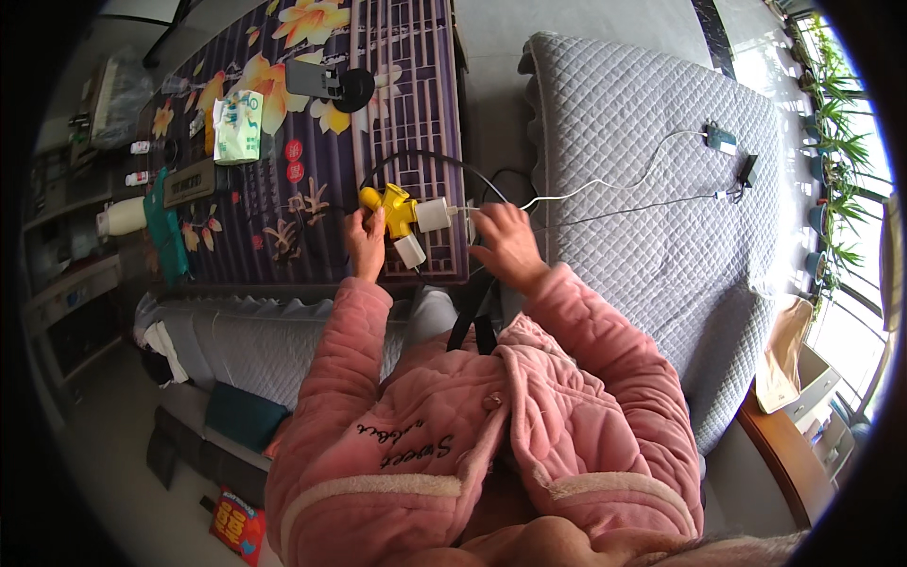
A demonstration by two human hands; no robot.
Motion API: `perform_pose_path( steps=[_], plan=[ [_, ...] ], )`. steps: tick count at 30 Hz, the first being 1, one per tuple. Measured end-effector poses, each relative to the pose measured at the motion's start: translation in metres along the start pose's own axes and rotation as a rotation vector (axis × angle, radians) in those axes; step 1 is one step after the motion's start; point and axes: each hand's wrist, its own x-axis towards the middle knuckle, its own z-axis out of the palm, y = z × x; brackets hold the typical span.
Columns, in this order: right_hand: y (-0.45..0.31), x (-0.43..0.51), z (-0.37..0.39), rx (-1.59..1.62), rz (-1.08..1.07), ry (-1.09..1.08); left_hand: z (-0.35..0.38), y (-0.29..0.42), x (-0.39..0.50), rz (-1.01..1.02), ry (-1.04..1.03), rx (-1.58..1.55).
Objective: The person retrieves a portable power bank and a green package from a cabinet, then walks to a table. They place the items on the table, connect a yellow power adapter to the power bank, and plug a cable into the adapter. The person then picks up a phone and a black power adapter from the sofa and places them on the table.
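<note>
My left hand [366, 246] grips a yellow multi-way plug adapter [397, 212] at the near right part of the table. A white charger [433, 215] is plugged into its right side, and a second white charger [409, 251] sits on the side nearest me. A thick black cable [425, 154] arches behind the adapter. Beside the first charger is my right hand [509, 244], its thumb apart from its fingers. A white cable [567, 193] passes by these fingertips; whether they touch it is hard to see.
The flowered tablecloth [305, 244] bears a tissue pack [239, 127], a phone [312, 78] on a round black stand [353, 91], and a teal cloth [164, 227]. Across a gap, a quilted grey sofa [638, 269] carries a small dark device [720, 139] and a black one [746, 171], both cabled.
</note>
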Motion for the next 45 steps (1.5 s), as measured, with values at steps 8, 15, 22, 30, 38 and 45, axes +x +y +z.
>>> perform_pose_path(
  steps=[8,15,22,30,38,45],
  plan=[
    [-0.004,0.056,0.046,-0.242,-0.184,-0.274,-0.011,0.002,0.009,-0.032,-0.13,-0.167],
    [-0.013,0.056,0.061,-0.167,-0.217,-0.28,-0.03,-0.01,0.01,-0.053,-0.23,-0.194],
    [-0.038,0.055,0.083,-0.152,-0.232,-0.314,-0.057,-0.034,0.005,-0.115,-0.243,-0.286],
    [-0.045,0.059,0.092,-0.124,-0.247,-0.273,-0.065,-0.04,0.003,-0.16,-0.245,-0.324],
    [-0.049,0.062,0.072,-0.122,-0.208,-0.26,-0.062,-0.046,-0.002,-0.138,-0.194,-0.234],
    [0.031,0.02,0.002,0.175,-0.064,0.093,-0.053,-0.064,-0.01,-0.238,-0.126,-0.202]
  ],
)
